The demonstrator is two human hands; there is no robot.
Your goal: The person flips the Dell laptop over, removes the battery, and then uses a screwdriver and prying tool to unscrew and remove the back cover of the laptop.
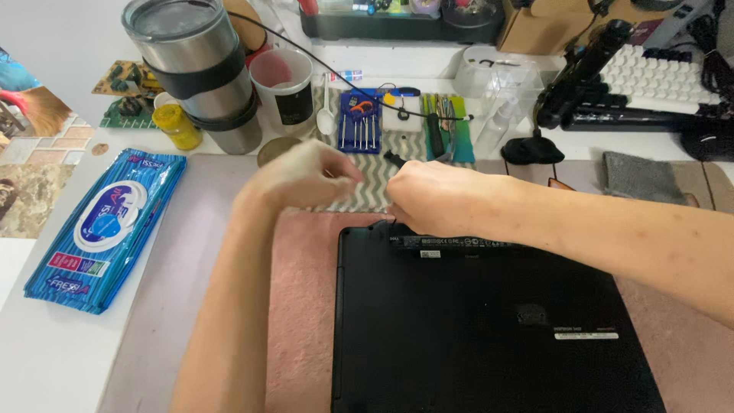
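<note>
Clearly both hands meet over the far edge of the laptop (489, 329), which lies closed and bottom-up on a pink mat (302, 306) at the near middle of the table (46, 359). The left hand (302, 177) is blurred, fingers pinched together, and I cannot tell whether anything is between them; the right hand (436, 199) is curled shut at the laptop's far left corner, seemingly on something small and dark, though what it grips is hidden. A slim dark bar along that far edge looks like a battery (459, 243), partly raised. The risks, as I judge them: a small part or screw pinched there could slip and vanish into the striped cloth (367, 187) or the mat's pile. A tug at the corner could slide the laptop toward the near edge, since the mat is soft. The left forearm crosses close to the wipes pack (103, 229), and beyond the hands stand a steel tumbler (199, 69) and an open cup (284, 88) near the far edge; a quick backward jerk could knock them onto the screwdriver set (359, 122) and the laptop.
</note>
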